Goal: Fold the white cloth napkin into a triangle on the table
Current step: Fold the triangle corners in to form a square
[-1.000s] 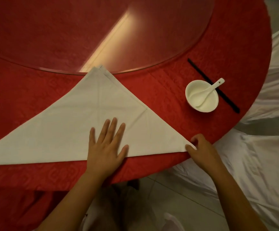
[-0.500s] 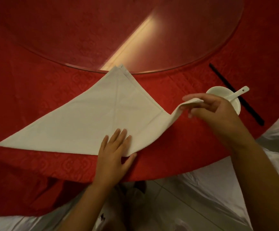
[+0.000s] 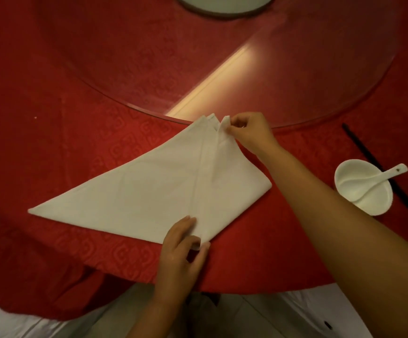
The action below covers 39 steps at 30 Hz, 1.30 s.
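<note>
- White cloth napkin [image 3: 149, 191] lies flat on the round table [image 3: 51, 118], which is covered by a red patterned tablecloth, near the table's front edge.
- The napkin's left part runs out to a long sharp point at the left, while its right part is folded over, giving a rounded fold at the right.
- The right hand [image 3: 249, 132] pinches the folded-over corner of the napkin between thumb and fingers, holding it just beside the napkin's top point.
- That top point lies at the rim of the round clear glass turntable [image 3: 295, 69] in the middle of the table.
- The left hand [image 3: 181, 250] rests on the napkin's lower edge at the bottom of the centre crease; its fingertips press the cloth down and its thumb touches the fold's bottom corner.
- A small white ceramic bowl [image 3: 368, 201] stands on the tablecloth to the right of the napkin, well apart from it.
- A white ceramic spoon [image 3: 378, 179] lies in the bowl with its handle pointing up and right over the rim.
- A pair of black chopsticks [image 3: 361, 145] lies just behind the bowl, running diagonally.
- A pale round plate [image 3: 222, 6] sits on the turntable at the top edge of the view.
</note>
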Motion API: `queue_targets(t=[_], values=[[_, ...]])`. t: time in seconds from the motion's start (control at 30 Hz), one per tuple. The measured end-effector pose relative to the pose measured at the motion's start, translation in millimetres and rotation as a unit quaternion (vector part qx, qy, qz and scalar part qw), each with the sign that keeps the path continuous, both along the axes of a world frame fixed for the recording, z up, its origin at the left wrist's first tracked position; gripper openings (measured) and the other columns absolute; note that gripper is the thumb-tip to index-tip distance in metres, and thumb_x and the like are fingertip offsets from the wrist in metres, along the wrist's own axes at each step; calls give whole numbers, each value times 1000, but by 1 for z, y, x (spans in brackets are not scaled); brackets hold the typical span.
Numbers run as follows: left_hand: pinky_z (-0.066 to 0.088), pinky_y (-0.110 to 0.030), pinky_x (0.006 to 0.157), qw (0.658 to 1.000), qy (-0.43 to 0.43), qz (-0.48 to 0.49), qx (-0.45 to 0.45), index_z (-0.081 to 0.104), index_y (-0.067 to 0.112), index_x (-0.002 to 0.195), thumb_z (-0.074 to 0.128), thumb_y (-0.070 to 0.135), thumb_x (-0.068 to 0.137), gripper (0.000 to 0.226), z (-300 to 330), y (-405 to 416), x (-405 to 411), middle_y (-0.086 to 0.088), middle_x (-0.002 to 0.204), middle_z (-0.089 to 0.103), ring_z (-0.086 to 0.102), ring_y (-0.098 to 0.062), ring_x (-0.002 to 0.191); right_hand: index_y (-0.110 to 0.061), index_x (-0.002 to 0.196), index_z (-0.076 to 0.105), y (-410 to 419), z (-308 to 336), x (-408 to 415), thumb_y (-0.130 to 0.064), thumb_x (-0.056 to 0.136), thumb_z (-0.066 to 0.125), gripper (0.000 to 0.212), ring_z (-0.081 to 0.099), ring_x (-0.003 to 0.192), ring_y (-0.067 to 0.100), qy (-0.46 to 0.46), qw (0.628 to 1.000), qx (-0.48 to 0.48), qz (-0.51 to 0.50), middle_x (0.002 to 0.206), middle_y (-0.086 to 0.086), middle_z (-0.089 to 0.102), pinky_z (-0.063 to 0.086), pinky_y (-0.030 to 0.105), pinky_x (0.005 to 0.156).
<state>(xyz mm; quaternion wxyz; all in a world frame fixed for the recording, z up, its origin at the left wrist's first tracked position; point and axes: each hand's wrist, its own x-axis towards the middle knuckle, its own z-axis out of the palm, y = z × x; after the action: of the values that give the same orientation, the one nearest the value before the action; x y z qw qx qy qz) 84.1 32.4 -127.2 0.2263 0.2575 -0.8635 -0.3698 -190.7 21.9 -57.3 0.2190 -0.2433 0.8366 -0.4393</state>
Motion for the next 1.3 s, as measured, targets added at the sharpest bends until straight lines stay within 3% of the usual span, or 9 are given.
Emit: queue_targets(t=[0.2, 0.3, 0.4, 0.6, 0.73, 0.87, 1.0, 1.1, 1.3], values=[[47, -38, 91, 998, -19, 54, 26, 61, 3, 73, 64, 8, 78, 8, 4, 2, -5, -14, 115, 61, 49, -14, 114, -10, 72, 68, -23, -21, -4, -31, 81, 62, 24, 54, 68, 12, 53, 996, 51, -42, 67, -4, 59, 43, 46, 89], [52, -39, 88, 995, -27, 85, 43, 60, 5, 79, 68, 3, 78, 8, 5, 2, -6, -7, 117, 58, 52, -15, 111, -19, 73, 66, -30, -22, -1, -33, 81, 62, 16, 58, 75, 14, 94, 992, 63, -51, 69, -8, 57, 37, 42, 94], [43, -30, 98, 995, -35, 93, 21, 60, 6, 99, 70, 3, 76, 25, 6, 1, -8, -8, 120, 58, 47, -12, 113, -24, 90, 62, -29, -17, -1, -32, 79, 65, 14, 55, 82, 12, 133, 986, 95, -44, 82, -8, 57, 28, 32, 86], [38, -40, 100, 992, -76, -25, -94, 47, 14, 124, 61, 25, 85, 43, 5, -8, -9, -16, 135, 51, 38, -23, 128, -16, 99, 58, 65, -12, 38, -32, 78, 67, 28, 58, 91, 22, 117, 972, 95, -181, 90, 0, 56, 43, 35, 79], [46, -42, 93, 982, -73, -118, -129, 64, 8, 107, 63, 29, 83, 32, 4, -19, -3, -13, 123, 62, 52, -28, 121, -13, 87, 64, 118, -25, 62, -46, 80, 62, 34, 64, 86, 29, -30, 954, 194, -227, 85, 5, 68, 48, 35, 80], [53, -42, 82, 975, -57, -123, -174, 70, 1, 90, 67, 16, 81, 17, 10, -26, -9, -16, 104, 70, 64, -32, 103, -20, 53, 62, 110, -29, 68, -49, 77, 62, 38, 55, 40, 11, -95, 953, 177, -227, 46, -5, 64, 45, 31, 60], [54, -39, 72, 964, -58, -139, -220, 69, 0, 81, 69, 11, 79, 11, 14, -27, -4, -14, 89, 71, 67, -31, 89, -16, 53, 55, 94, -36, 71, -32, 77, 68, 31, 51, 34, 13, -146, 950, 121, -249, 61, 6, 68, 34, 23, 41], [54, -37, 70, 961, -55, -136, -235, 70, 0, 77, 71, 8, 78, 8, 16, -27, 0, -13, 83, 71, 68, -29, 82, -16, 52, 49, 94, -39, 74, -20, 78, 67, 32, 48, 34, 15, -174, 940, 77, -283, 52, 8, 59, 26, 16, 30], [54, -36, 64, 957, -32, -159, -242, 69, 0, 71, 73, 3, 75, 7, 25, -18, 15, -11, 77, 71, 67, -27, 75, -14, 62, 56, 117, -29, 92, -15, 80, 65, 21, 42, 26, 3, -178, 943, 80, -268, 47, 5, 52, 30, 16, 31]])
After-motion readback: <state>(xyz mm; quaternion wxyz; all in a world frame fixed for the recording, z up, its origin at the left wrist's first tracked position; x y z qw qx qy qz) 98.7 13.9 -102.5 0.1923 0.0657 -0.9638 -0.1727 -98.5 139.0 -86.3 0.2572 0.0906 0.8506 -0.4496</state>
